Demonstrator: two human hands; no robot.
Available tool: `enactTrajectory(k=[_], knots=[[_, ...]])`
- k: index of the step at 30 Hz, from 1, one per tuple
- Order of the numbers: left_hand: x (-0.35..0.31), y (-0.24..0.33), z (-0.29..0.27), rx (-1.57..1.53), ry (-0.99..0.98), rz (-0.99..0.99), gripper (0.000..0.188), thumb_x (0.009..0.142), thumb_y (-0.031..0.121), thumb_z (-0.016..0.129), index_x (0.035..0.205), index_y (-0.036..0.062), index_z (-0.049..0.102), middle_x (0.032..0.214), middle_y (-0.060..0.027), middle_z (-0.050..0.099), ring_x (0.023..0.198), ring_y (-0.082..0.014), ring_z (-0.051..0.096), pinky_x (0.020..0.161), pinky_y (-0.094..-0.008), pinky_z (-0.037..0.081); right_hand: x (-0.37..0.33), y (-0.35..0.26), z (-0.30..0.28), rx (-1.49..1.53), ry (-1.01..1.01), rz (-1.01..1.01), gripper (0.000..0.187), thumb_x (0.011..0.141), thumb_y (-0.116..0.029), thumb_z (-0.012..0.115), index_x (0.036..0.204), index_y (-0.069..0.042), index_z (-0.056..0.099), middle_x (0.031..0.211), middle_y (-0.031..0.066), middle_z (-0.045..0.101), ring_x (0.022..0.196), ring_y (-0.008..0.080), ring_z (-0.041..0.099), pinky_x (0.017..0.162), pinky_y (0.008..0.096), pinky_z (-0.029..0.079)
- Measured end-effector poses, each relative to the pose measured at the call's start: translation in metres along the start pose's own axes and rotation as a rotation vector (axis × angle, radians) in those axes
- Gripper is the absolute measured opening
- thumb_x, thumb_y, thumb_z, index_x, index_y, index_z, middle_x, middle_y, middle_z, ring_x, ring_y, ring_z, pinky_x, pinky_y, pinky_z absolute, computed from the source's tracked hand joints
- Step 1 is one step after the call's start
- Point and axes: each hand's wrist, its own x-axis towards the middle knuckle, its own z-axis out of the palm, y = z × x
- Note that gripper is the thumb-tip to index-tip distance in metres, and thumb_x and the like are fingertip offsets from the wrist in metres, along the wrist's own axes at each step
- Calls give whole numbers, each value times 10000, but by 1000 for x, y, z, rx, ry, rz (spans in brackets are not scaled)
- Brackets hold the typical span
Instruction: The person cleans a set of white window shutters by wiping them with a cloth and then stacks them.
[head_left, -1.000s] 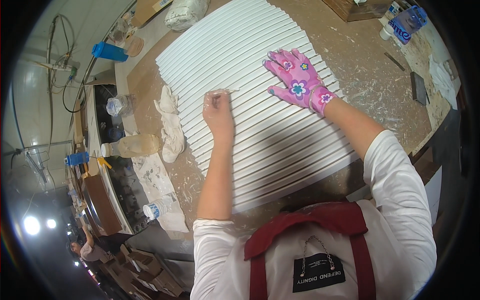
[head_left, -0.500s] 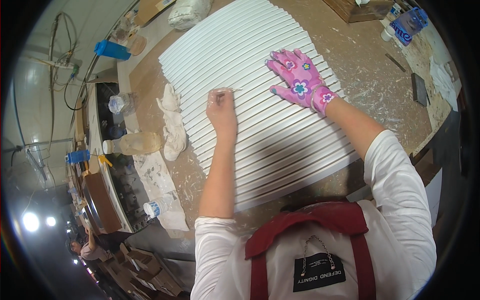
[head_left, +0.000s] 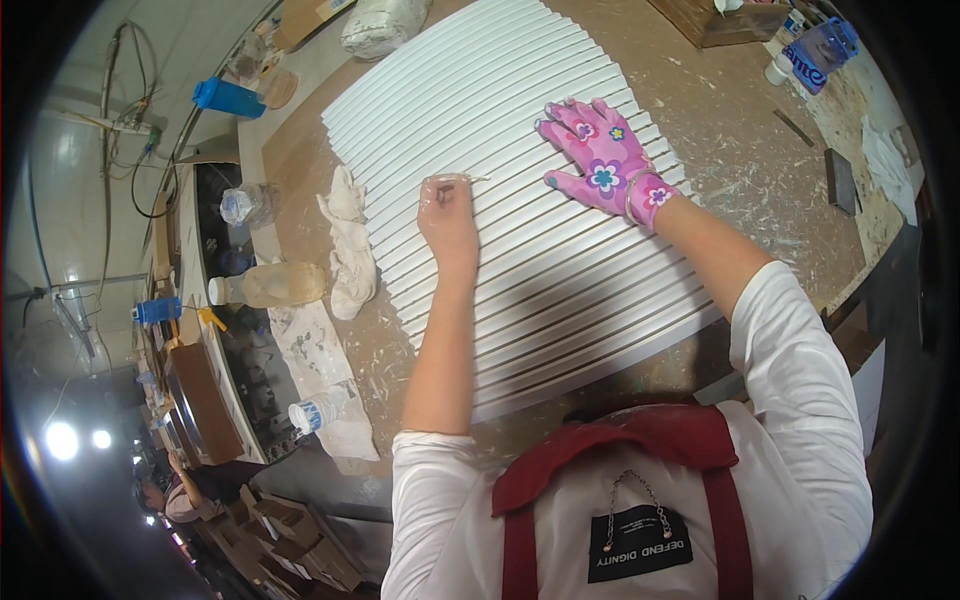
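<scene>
Flecked table, white slats, left hand gripping stick, right hand splayed, both barely shifted

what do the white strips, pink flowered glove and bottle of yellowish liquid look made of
White strips: perhaps painted wood or plastic, smooth with a low sheen; the even white hides the base. Pink flowered glove: seemingly thin printed fabric, matte-looking with a close fit; any coating is unclear. Bottle: probably clear plastic, shiny and see-through.
</scene>
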Motion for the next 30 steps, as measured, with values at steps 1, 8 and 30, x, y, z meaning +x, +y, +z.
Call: enactTrajectory(k=[1, 8, 30], knots=[[0, -1, 0, 0, 0, 1, 73, 875, 87, 619, 868, 15, 611, 714, -11, 585, 625, -70, 466, 584, -229, 395, 0, 0, 1, 0, 10, -1, 640, 938, -514, 429, 1453, -140, 358, 1528, 81, 311, 1435, 241, 225, 1187, 422, 117], [1, 8, -22, -180, 76, -78, 64, 868, 90, 628, 882, 33, 600, 744, 9, 582, 645, -60, 475, 592, -218, 392, 4, -7, -3, 5, -4, -26, 645, 935, -516, 433, 1451, -136, 362, 1530, 82, 309, 1434, 244, 230, 1184, 423, 127], [-21, -30, -299, 1323, -14, -38, 355, 799, 260, 704, 1031, 6, 616, 1062, -202, 654, 966, -385, 598, 822, -435, 472, 4, -2, -1, -124, 38, -14, 616, 917, -490, 479, 1427, -151, 406, 1491, 108, 369, 1394, 286, 310, 1173, 435, 174]])
